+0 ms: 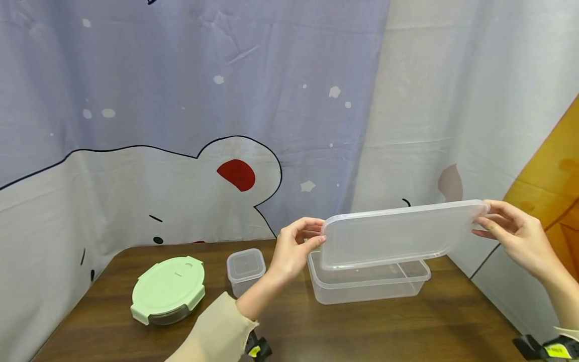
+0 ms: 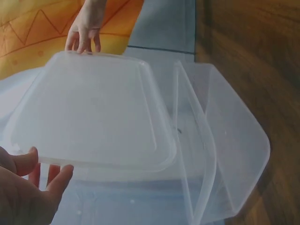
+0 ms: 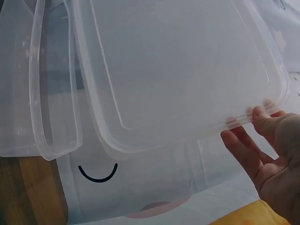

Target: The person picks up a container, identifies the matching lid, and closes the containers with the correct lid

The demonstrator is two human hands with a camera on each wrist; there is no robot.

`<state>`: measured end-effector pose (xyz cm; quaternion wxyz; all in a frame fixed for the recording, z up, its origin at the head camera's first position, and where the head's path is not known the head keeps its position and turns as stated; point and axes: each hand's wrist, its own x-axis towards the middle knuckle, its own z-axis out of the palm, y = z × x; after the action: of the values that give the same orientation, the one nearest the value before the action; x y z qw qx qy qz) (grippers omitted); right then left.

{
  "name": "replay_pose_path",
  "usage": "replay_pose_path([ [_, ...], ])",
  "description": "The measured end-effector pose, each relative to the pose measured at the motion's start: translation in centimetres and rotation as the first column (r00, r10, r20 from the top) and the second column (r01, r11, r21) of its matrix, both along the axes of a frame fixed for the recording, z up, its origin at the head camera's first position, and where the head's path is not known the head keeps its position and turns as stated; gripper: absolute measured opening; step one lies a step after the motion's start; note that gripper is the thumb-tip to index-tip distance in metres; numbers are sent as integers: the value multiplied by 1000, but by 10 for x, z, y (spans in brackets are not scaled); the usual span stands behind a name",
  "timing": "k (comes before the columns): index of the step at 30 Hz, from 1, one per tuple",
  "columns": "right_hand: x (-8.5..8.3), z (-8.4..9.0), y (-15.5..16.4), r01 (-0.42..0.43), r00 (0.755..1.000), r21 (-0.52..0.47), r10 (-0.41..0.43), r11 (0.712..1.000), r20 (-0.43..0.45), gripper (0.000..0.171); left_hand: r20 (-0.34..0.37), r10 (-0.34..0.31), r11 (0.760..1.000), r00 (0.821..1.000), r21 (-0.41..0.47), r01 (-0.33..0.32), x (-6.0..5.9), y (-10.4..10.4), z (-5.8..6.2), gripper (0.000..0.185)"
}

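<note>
A large clear plastic lid (image 1: 398,234) is held up, tilted, between both hands. My left hand (image 1: 291,249) pinches its left end between thumb and fingers, and my right hand (image 1: 520,236) grips the right end the same way. Below and partly behind the lid, an uncovered rectangular clear container (image 1: 371,291) rests on the table. In the left wrist view the lid (image 2: 93,112) spans from the near hand to the far one, beside the container (image 2: 239,140). The right wrist view shows right fingers (image 3: 241,145) along the lid's edge.
On the wooden table (image 1: 289,332), a round container with a light green clip lid (image 1: 169,284) stands at the left. A small square lidded container (image 1: 246,266) sits near my left forearm. Printed curtains (image 1: 181,100) hang behind the table and at its right.
</note>
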<state>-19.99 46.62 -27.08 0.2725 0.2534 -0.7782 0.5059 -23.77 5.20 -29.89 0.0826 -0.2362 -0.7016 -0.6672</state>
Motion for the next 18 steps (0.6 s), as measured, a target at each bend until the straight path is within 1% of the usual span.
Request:
replay_pose_path([
  [2,-6,-1,-2,-5,1000,13,5,1000,-23,36,-24,28,1000,999,-12,-29,-3,-1,1,23],
  [5,-13,-4,-4,-26,999,7,26,1000,-41,34,-57,60,998,997,-14,-61,-9,-1,1,23],
  [9,-22,-9,-8,-66,997,-26,65,997,-50,33,-95,76,997,993,16,-75,-18,-2,-3,22],
  [11,-27,-12,-10,-35,998,-11,34,999,-59,33,-103,83,996,991,28,-81,-23,-3,-6,22],
  [15,-34,-19,-12,97,993,55,-92,994,-73,31,-130,112,994,985,28,-109,-30,-3,-12,21],
  [18,-39,-23,-13,146,986,72,-139,987,-88,28,-155,140,990,978,18,-139,-35,-2,-16,19],
])
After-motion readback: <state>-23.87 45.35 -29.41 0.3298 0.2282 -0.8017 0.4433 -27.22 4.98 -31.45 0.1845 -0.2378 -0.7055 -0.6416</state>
